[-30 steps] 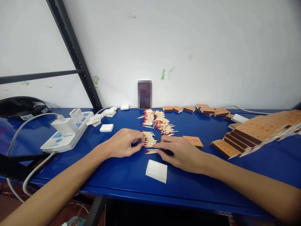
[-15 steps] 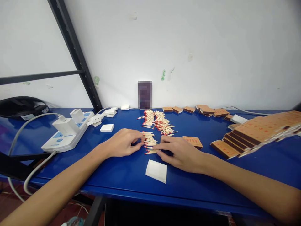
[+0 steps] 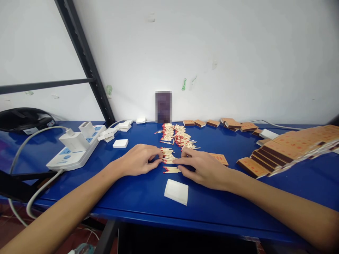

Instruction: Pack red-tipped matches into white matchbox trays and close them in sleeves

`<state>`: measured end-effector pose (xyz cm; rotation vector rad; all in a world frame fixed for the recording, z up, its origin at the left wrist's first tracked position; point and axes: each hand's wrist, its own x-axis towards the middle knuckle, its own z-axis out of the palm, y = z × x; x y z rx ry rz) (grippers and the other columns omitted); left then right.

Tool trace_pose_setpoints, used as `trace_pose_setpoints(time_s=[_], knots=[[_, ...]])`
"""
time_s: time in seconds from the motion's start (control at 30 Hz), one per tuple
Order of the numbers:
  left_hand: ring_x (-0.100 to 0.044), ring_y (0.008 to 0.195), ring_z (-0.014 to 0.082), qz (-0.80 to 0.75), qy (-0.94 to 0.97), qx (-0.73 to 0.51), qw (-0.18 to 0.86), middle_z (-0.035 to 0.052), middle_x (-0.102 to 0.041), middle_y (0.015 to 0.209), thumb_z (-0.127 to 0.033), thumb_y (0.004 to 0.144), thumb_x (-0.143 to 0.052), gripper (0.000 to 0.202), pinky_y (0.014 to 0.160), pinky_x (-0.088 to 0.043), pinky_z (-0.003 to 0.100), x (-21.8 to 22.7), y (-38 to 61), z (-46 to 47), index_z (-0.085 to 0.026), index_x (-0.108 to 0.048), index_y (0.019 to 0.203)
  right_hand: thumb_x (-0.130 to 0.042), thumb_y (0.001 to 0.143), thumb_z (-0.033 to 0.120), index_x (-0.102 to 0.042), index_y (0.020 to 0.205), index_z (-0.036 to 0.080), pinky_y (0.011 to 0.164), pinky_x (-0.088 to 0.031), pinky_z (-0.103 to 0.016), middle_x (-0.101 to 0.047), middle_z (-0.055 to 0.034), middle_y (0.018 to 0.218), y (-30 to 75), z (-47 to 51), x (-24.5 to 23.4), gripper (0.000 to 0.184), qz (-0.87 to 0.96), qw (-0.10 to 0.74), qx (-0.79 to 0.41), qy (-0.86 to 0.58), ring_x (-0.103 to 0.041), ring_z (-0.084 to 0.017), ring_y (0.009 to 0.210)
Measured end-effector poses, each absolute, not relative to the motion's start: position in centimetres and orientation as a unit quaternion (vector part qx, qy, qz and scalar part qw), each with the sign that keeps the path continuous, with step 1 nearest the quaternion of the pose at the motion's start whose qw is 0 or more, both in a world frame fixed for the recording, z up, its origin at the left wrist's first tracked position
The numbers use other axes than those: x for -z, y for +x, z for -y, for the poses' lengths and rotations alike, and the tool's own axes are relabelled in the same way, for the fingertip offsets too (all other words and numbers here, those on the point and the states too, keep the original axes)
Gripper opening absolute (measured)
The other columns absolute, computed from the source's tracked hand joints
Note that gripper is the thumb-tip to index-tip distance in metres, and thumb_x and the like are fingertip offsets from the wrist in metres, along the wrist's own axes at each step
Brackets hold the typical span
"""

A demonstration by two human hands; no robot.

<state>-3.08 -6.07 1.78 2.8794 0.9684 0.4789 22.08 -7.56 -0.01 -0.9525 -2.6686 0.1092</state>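
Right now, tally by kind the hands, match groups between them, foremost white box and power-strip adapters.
Bare left hand, bare right hand: 2
Red-tipped wooden match groups: 2
Flat white rectangular box: 1
Boxy white plastic adapters: 2
Total: 7

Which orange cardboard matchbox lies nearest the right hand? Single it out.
The orange cardboard matchbox partly hidden by the right hand; every other lies clear of it and farther off.

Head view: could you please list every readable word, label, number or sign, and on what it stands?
None legible.
Orange box by right hand: red characters, too small.
Stacked orange boxes: red print, blurred.
Power strip: blue print, blurred.
White label on black object: too small.
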Motion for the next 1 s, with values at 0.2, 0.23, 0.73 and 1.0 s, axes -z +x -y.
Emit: trace_pose_setpoints(time_s=[0.2, 0.23, 0.73, 1.0], knots=[[-0.045, 0.055, 0.0100, -0.321, 0.934, -0.150, 0.038, -0.0036, -0.052, 0.064, -0.023, 0.091, -0.047, 0.015, 0.057, -0.033, 0.023, -1.96, -2.98, 6.15, -0.018, -0.061, 0.088, -0.041, 0.096, 0.027, -0.068, 0.113, 0.022, 0.061, -0.037, -0.029, -0.058, -0.0080, 0.094, 21.97, 7.69, -0.31, 0.032, 0.942, 0.138, 0.040, -0.303, -0.055, -0.016, 0.069], [-0.045, 0.055, 0.0100, -0.322, 0.934, -0.150, 0.040, -0.0037, -0.051, 0.064, -0.023, 0.091, -0.047, 0.015, 0.057, -0.033, 0.023, -1.97, -2.97, 6.15, -0.018, -0.061, 0.089, -0.041, 0.096, 0.027, -0.068, 0.113, 0.022, 0.061, -0.037, -0.029, -0.059, -0.0080, 0.094, 21.97, 7.71, -0.34, 0.032, 0.943, 0.138, 0.045, -0.300, -0.055, -0.016, 0.069], [-0.047, 0.058, 0.0110, -0.313, 0.940, -0.136, 0.029, -0.0023, -0.054, 0.068, -0.018, 0.089, -0.048, 0.016, 0.058, -0.033, 0.024, -1.98, -3.02, 6.19, -0.018, -0.063, 0.095, -0.047, 0.094, 0.026, -0.069, 0.106, 0.023, 0.069, -0.042, -0.029, -0.057, -0.0037, 0.089, 21.93, 7.55, 0.09, 0.025, 0.917, 0.191, -0.131, -0.326, -0.055, -0.015, 0.075], [-0.051, 0.060, 0.0106, -0.302, 0.943, -0.137, 0.040, -0.0011, -0.059, 0.072, -0.019, 0.090, -0.048, 0.016, 0.058, -0.035, 0.024, -1.91, -2.96, 6.19, -0.018, -0.064, 0.091, -0.047, 0.093, 0.023, -0.069, 0.106, 0.022, 0.068, -0.040, -0.028, -0.059, -0.0048, 0.090, 21.84, 7.18, 0.33, 0.025, 0.913, 0.206, -0.084, -0.340, -0.056, -0.015, 0.077]])
